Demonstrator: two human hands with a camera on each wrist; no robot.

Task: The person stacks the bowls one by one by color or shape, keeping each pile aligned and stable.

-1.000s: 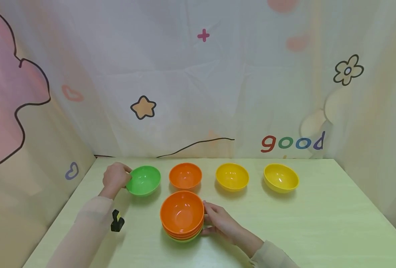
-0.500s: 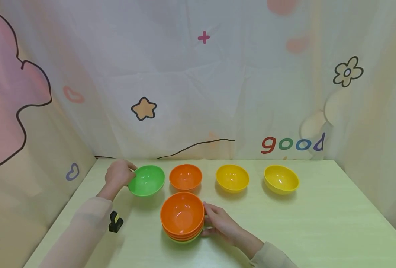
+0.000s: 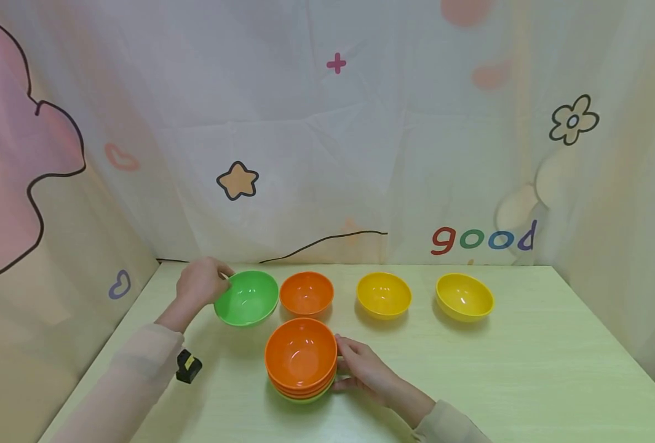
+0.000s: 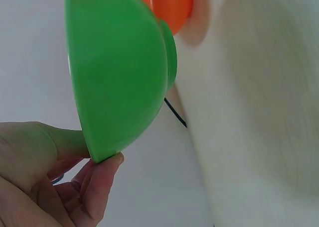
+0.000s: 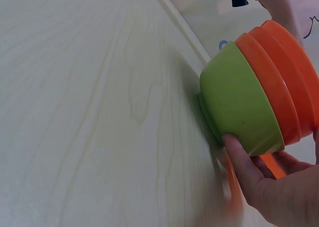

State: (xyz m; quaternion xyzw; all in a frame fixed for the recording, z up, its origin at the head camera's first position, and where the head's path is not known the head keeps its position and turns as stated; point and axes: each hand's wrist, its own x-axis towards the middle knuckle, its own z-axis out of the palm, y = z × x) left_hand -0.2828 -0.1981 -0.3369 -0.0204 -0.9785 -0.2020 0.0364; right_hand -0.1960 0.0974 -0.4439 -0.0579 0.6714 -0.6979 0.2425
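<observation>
My left hand (image 3: 201,284) pinches the rim of a bright green bowl (image 3: 248,298) at its left side. The left wrist view shows that bowl (image 4: 117,72) raised off the tabletop, thumb inside the rim and fingers outside. My right hand (image 3: 367,371) grips the right side of a bowl stack (image 3: 302,354), several orange bowls nested over a yellow-green one. In the right wrist view, fingers (image 5: 238,155) press the yellow-green bowl (image 5: 239,100), whose foot is at the table. Behind the stack stands a single orange bowl (image 3: 307,294), its left edge close to the green bowl.
Two yellow bowls (image 3: 384,295) (image 3: 464,297) stand in the back row, right of the orange bowl. A black wrist device (image 3: 188,367) shows beside the left sleeve. A printed curtain (image 3: 305,135) hangs behind the pale table (image 3: 504,375).
My left hand has lifted the green bowl and moved it rightward, closer to the single orange bowl. The right hand and its stack have stayed in place.
</observation>
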